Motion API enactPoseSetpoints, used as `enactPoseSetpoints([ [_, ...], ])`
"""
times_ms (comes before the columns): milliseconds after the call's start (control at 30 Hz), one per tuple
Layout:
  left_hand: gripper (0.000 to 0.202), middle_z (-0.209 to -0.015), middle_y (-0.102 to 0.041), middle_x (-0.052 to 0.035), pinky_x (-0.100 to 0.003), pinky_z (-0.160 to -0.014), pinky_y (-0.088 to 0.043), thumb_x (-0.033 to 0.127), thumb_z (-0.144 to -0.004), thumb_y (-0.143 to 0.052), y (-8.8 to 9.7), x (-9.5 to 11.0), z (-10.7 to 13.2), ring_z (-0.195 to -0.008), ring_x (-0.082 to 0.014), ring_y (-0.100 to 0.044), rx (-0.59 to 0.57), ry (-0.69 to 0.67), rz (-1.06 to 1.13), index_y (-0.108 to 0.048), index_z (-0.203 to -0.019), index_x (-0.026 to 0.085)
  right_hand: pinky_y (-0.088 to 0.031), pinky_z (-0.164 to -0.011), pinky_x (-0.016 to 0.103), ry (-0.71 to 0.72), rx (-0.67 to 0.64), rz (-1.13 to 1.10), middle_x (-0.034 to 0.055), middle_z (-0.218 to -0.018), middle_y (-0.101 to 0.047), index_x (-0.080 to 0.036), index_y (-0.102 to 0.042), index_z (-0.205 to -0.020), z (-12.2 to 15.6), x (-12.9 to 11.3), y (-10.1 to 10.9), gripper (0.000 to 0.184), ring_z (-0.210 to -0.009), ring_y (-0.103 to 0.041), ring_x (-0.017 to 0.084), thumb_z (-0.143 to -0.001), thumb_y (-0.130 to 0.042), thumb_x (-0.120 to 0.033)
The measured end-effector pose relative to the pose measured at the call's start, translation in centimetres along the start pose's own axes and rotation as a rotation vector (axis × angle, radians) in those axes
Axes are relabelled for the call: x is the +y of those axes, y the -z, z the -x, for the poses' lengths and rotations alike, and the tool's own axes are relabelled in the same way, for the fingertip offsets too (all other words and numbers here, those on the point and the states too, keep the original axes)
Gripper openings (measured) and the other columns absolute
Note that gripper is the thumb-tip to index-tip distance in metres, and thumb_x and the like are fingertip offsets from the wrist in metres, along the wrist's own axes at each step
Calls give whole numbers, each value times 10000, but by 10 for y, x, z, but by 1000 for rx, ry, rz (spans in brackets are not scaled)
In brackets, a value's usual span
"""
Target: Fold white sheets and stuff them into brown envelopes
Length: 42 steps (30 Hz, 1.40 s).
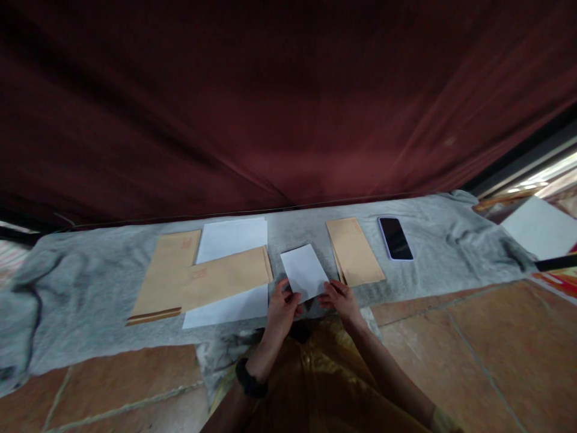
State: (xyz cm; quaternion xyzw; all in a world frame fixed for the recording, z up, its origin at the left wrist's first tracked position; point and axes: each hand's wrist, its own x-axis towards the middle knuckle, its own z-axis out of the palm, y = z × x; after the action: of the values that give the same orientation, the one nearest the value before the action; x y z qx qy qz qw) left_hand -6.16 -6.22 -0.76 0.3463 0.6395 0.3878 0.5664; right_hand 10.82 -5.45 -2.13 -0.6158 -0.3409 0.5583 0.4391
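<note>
White sheet between two hands, head view. The white sheet (pixel 305 272) lies beyond the fingertips and between the hands, near the front edge of the cloth-covered worktop (pixel 433 234) and about midway along it; its far end points away from the person, tilted slightly to the left. The left hand (pixel 283 305) pinches the near left corner, fingers curled along that side; the right hand (pixel 339 299) pinches the near right corner. Whether the sheet rests flat on the cloth cannot be told. Left of the sheet, a long brown envelope (pixel 229 275) lies crosswise over a stack of white paper (pixel 234 237), its left end meeting brown envelopes (pixel 169 264) that stand lengthwise toward the worktop's left end. Right of the sheet, and apart from it, lie more envelopes (pixel 356 249), just beyond the right hand; farther right, nearer the back edge, is a phone (pixel 395 239) with a dark screen.
</note>
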Motion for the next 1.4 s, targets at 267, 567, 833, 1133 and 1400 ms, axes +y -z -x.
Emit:
enactPoseSetpoints([
  [267,472,-700,-663,8,-305,-584,-495,245,-886,-576,4,-3,2,-613,-196,-657,121,-275,-488,-513,-1343,147,-467,-388,247,-67,-38,155,12,-559,-686,-237,-571,-674,1,3,9,420,-412,-586,153,-783,-655,-633],
  [567,398,-1401,-607,-115,-450,-1096,-467,249,-999,-456,2,-21,24,-1325,-257,-541,-36,-920,-1099,-541,-1383,188,-425,-381,224,-83,-81,261,-13,-522,-664,-234,-592,-689,-3,-3,10,383,-379,-560,136,-830,-607,-589],
  [833,586,-1570,-439,-115,-445,-1215,-328,354,-971,-518,4,-39,18,-1478,-256,-362,-124,-965,-1293,-415,-1506,139,-437,-508,246,139,-47,548,13,-542,-642,-228,-599,-693,7,-8,23,390,-488,-610,161,-939,-497,-512],
  [1133,668,-1587,-400,-138,-452,-1225,-295,288,-933,-525,3,-47,18,-1498,-261,-318,-116,-977,-1329,-333,-1549,118,-451,-1080,462,711,-167,911,133,-1333,-643,-187,-626,-1292,40,3,12,379,-1250,-580,263,-1029,-390,-323],
  [1400,740,-1600,-357,-181,-461,-1217,-306,340,-936,-524,6,-50,20,-1499,-279,-313,-94,-972,-1344,-246,-1574,90,-337,-1200,519,843,-271,1180,125,-1572,-424,-161,-321,-1562,34,20,23,547,-1469,-369,252,-1051,-381,-345],
])
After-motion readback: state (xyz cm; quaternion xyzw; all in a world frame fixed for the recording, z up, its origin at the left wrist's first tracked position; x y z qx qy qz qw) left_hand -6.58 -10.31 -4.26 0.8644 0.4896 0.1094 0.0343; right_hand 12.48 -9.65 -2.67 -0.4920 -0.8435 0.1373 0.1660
